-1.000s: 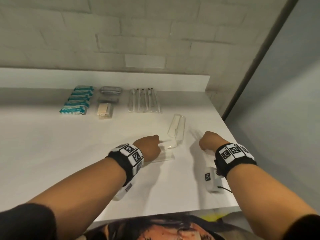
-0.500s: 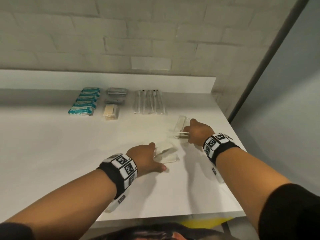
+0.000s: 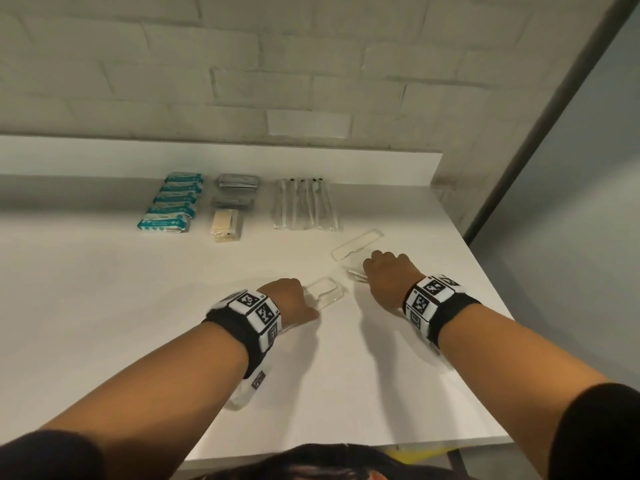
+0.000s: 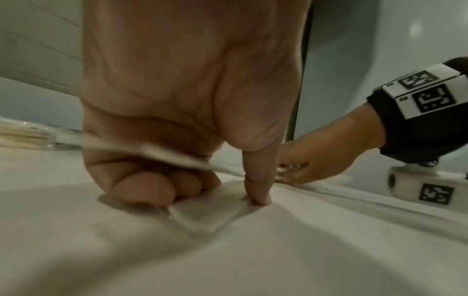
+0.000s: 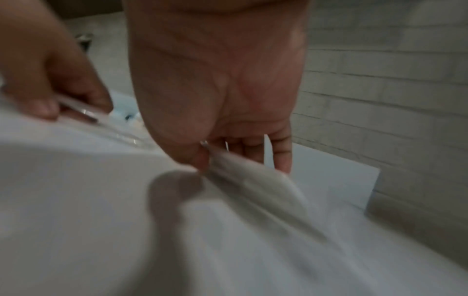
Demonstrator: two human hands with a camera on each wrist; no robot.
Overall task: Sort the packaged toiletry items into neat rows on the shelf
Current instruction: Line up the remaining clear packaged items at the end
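Two clear packets lie loose near the toothbrush row (image 3: 304, 206); left hand (image 3: 292, 299) pinches one (image 3: 325, 292), right hand (image 3: 389, 271) pinches another (image 3: 356, 245); next, lifting both into line.

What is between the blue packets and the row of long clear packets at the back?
In the head view, grey packets and a cream packet sit in a column between the blue packets and the long clear packets.

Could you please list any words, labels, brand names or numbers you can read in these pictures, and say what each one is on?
No text can be read.
Teal packets: white print, too small and blurred.
Left wristband and right wristband: square black-and-white coded markers, with tiny unreadable characters at their corners.
Clear sleeves under the left hand and right hand: no print visible.
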